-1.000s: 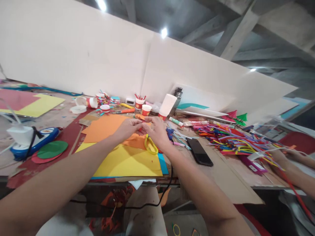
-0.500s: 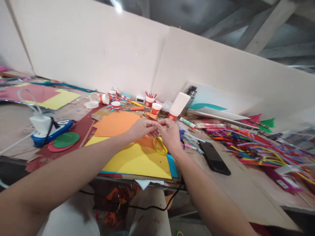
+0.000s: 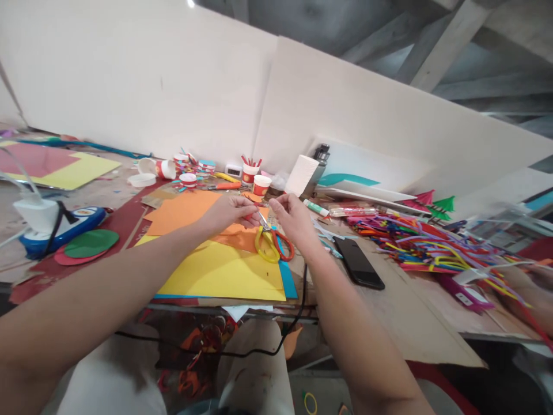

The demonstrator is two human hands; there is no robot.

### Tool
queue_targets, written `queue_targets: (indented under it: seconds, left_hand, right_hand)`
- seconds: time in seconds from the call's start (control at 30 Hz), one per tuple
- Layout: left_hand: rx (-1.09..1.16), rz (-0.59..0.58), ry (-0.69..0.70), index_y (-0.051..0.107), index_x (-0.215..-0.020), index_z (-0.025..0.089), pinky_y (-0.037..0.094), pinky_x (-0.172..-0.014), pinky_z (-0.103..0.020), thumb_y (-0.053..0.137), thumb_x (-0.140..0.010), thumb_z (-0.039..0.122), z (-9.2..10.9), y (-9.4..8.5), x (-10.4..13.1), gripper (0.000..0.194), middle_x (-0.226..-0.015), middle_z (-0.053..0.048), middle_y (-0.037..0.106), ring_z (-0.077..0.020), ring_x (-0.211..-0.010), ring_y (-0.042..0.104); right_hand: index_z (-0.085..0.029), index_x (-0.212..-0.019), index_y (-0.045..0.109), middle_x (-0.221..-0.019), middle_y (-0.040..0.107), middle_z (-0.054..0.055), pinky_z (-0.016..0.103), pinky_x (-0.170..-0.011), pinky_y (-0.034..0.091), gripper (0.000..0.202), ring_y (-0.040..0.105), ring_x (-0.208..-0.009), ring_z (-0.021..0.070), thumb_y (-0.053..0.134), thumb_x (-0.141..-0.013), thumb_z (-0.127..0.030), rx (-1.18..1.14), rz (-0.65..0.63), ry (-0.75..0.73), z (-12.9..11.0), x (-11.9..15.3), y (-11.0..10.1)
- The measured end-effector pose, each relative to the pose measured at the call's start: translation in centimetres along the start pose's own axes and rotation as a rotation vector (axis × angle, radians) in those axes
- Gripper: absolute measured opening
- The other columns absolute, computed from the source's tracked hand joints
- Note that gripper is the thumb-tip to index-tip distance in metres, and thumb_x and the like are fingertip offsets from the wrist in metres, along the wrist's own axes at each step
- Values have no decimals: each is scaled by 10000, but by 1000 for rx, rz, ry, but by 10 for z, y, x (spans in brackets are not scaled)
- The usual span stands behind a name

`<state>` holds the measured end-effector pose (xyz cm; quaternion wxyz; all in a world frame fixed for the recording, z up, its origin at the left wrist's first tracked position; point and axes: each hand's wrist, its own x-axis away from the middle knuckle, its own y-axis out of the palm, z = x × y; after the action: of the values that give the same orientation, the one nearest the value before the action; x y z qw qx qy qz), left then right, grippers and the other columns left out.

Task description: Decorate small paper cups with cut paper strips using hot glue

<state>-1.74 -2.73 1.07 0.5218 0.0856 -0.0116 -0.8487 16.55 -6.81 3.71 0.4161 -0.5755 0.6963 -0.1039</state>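
Note:
Above the orange paper (image 3: pixel 184 212), my left hand (image 3: pixel 233 214) has its fingers pressed together on something too small to make out. Just to its right is my right hand (image 3: pixel 290 216), thumb and fingers drawn together, with a narrow gap between the two hands. What it holds, if anything, is hidden. Scissors with a yellow and a red handle (image 3: pixel 286 246) lie below and between the hands, blades pointing up toward the left fingertips. Yellow sheets (image 3: pixel 228 274) lie under them, with a blue sheet (image 3: pixel 288 280) showing at the right edge.
A black phone (image 3: pixel 358 262) lies right of my right forearm. Many coloured pipe cleaners (image 3: pixel 432 242) fill the right side, near another person's arm (image 3: pixel 527 294). Paper cups (image 3: pixel 261 185) stand at the back. A blue power strip (image 3: pixel 64 230) and green disc (image 3: pixel 91 244) are left.
My hands, which were touching, are now slightly apart. More of the scissors shows, including the red handle. The view has shifted right, and another person's arm has come into sight.

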Motion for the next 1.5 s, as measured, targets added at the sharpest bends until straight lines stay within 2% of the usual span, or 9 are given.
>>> queue_targets:
  seconds: [0.17,0.27,0.4,0.6,0.83,0.97,1.13,1.37,1.5]
  left_hand:
    - [123,228,58,691,-796,87,577,-659,-231,697,-827,221,9,-14,-3,138,-760,-86,735,-121,-640,691]
    - [204,305,82,680,-822,81,574,-637,-210,636,-864,156,12,-21,-6,96,-757,-84,732,-118,-650,699]
    - [239,352,89,665,-783,82,582,-631,-217,575,-892,109,13,-28,-9,144,-721,-78,724,-128,-638,707]
    - [238,318,75,669,-833,78,598,-663,-256,528,-928,130,11,-35,-13,177,-736,-100,733,-152,-671,722]
    - [183,224,85,662,-869,90,590,-665,-264,593,-900,165,11,-37,-13,107,-773,-114,746,-162,-684,722]
    - [158,200,99,670,-829,87,590,-666,-264,625,-887,207,11,-40,-12,141,-801,-123,747,-162,-687,720]
    - [200,187,108,684,-798,81,591,-661,-240,654,-866,204,12,-46,-13,144,-782,-118,740,-157,-686,720]
    - [225,215,87,699,-804,64,600,-641,-233,610,-884,162,16,-48,-13,154,-767,-127,737,-152,-663,719]
    - [190,206,77,701,-811,65,603,-659,-243,649,-865,189,15,-48,-13,145,-782,-127,736,-152,-668,719]
  right_hand:
    - [-170,-854,627,-844,696,112,326,-668,443,290,649,-791,250,657,-801,-454,490,-470,65,2,15,-8]
    - [-130,-1011,622,-992,693,196,370,-743,470,282,667,-925,320,642,-810,-326,637,-557,69,0,22,0]
    - [-130,-1075,585,-974,692,180,347,-724,487,289,676,-902,294,601,-808,-238,534,-516,100,9,19,5]
    - [-174,-1136,506,-809,639,49,289,-579,471,442,614,-678,190,667,-744,-298,77,-254,241,26,7,4]
    - [-238,-1258,469,-841,545,-19,261,-592,503,508,527,-644,110,588,-766,-271,-492,-241,-13,0,16,1]
    - [-238,-1256,477,-896,574,-5,247,-628,514,566,558,-705,110,633,-712,-230,-501,-255,-80,-3,18,-1]
    - [-215,-1031,532,-657,545,-41,237,-419,468,247,535,-461,110,506,-847,-376,-545,-430,143,-9,21,-7]
    - [-209,-805,515,-528,531,-41,232,-382,433,209,504,-400,115,512,-846,-414,-481,-600,167,-24,25,-18]
    - [-220,-759,518,-478,518,-38,243,-387,414,225,506,-402,130,536,-844,-428,-405,-599,215,-26,25,-19]
